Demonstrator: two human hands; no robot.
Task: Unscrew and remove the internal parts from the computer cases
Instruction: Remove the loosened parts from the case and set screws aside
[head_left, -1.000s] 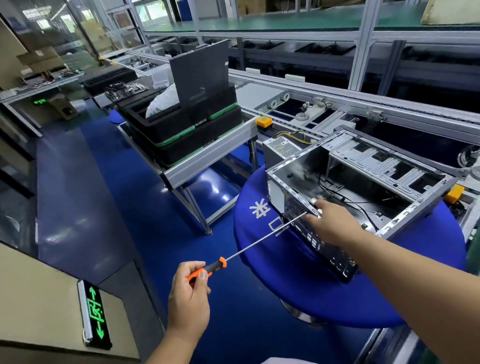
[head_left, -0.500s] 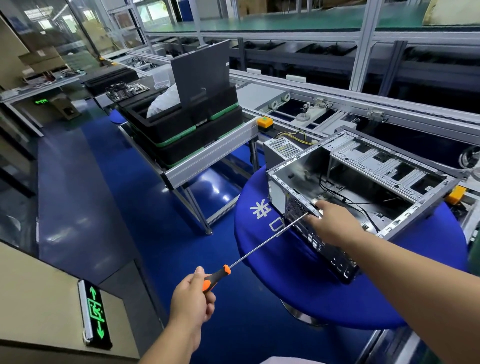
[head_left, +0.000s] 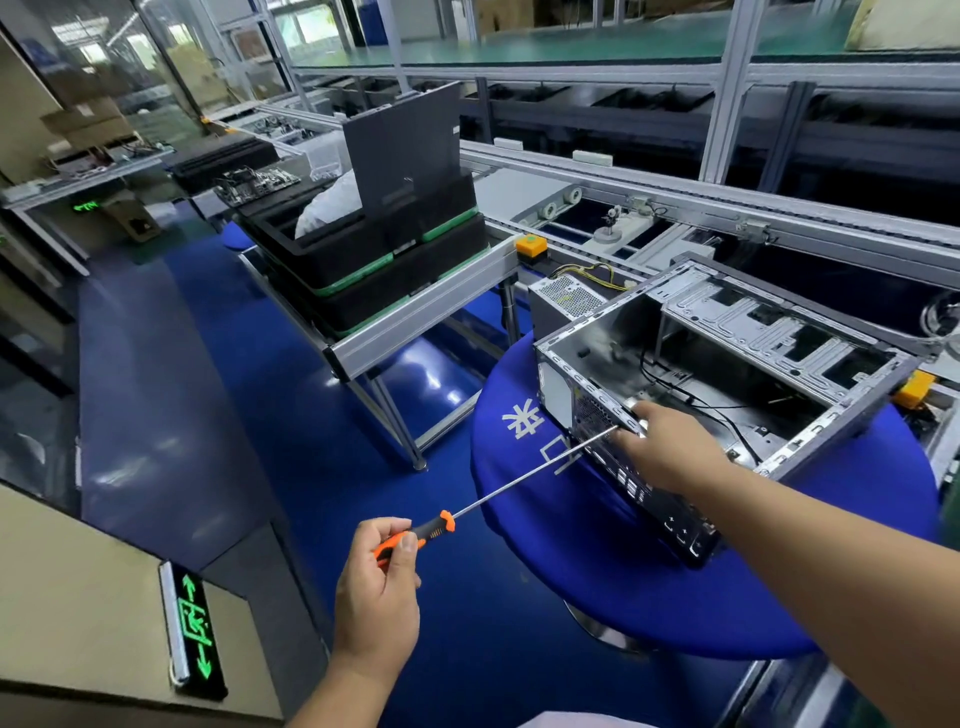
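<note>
Left hand: your left hand (head_left: 378, 597) grips the orange-and-black handle of the screwdriver (head_left: 519, 491), fingers curled round it, thumb on top, out past the tabletop's left edge.
Screwdriver: its long thin shaft runs up and to the right from the handle; the tip meets the rear panel of the case (head_left: 717, 374) just beside your right hand's fingertips.
Right hand: your right hand (head_left: 670, 452) reaches over the case's near upper edge; the fingers curl at the spot where the tip lands, but you cannot tell from here whether they pinch a screw or only rest on the metal.
Case: it lies on its side, open side up, on the round blue tabletop (head_left: 649, 597), taking up the middle and far right of it; the black rear panel faces you and the tabletop's near edge.
Inside the case: bare grey metal, a drive cage along the far side, and thin black cables (head_left: 691, 395) trailing across the floor of it.
Power supply: a grey box (head_left: 566, 301) with a perforated top and yellow wires sits just past the tabletop's far left edge, beside the case's far corner.
Trays: black trays (head_left: 374, 270) with green edges are stacked on a metal stand well to the left of the tabletop; a dark flat panel (head_left: 402, 150) stands upright in them.
Conveyor: a roller line (head_left: 675, 208) runs behind the tabletop's far edge.
Floor: glossy blue floor (head_left: 234, 415) shows below, with a green exit sign (head_left: 195, 629) at lower left.
</note>
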